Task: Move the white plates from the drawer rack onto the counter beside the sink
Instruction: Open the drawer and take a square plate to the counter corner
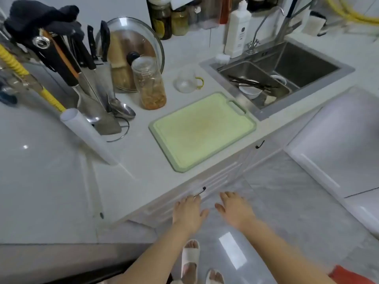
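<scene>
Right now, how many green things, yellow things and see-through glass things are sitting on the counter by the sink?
Green: 1, the flat green cutting board
Yellow: 0 whole things; only the cup's handle is yellow
See-through glass: 3, tall glass jar, small glass cup, round glass pot lid
Total: 4

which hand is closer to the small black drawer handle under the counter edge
Left. The left hand has its fingertips right at the black drawer handle, seemingly touching it. The right hand hovers open to the right of the handle, clearly apart from it.
</scene>
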Motion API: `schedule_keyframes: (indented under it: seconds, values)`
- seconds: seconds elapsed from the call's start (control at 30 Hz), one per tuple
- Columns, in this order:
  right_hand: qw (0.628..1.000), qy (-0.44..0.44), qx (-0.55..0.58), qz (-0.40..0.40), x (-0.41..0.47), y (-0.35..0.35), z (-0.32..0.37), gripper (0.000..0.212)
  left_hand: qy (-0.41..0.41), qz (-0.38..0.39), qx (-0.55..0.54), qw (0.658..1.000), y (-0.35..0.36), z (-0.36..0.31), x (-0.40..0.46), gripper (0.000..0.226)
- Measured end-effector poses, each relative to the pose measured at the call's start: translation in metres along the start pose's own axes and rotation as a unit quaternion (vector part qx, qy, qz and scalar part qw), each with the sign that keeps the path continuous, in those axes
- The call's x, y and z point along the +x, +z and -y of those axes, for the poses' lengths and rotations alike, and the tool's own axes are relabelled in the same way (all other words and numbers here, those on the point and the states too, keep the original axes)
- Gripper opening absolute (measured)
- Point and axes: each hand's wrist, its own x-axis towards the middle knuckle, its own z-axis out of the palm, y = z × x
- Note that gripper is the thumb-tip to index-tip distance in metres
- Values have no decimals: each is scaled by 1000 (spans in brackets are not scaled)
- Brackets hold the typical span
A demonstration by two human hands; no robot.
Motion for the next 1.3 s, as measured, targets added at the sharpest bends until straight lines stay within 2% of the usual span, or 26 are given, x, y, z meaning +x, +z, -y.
schedule_keyframes:
  seconds: [0.37, 0.53, 0.8, 1.0, 1.17, 1.3]
  values:
    - [998, 20, 52, 30, 56, 8, 0, 54, 29, 46, -37, 998, 17, 21, 51, 65]
    - [998, -5, 28, 53, 71, 12, -7, 64, 29, 60, -29, 997, 28, 25, 56, 65]
    - [992, -85, -79, 59, 110, 18, -11, 69, 21, 19, -9, 1000, 31, 20, 76, 67]
    - [990, -105, -87, 45, 125, 25, -19, 66, 5, -15, 21, 1000, 39, 16, 77, 71]
    - [984, -157, -83, -8, 126, 26, -22, 61, -26, -17, 20, 999, 41, 10, 79, 72]
    - [980, -174, -95, 6, 130, 22, -18, 60, -60, -17, 12, 998, 44, 6, 80, 71]
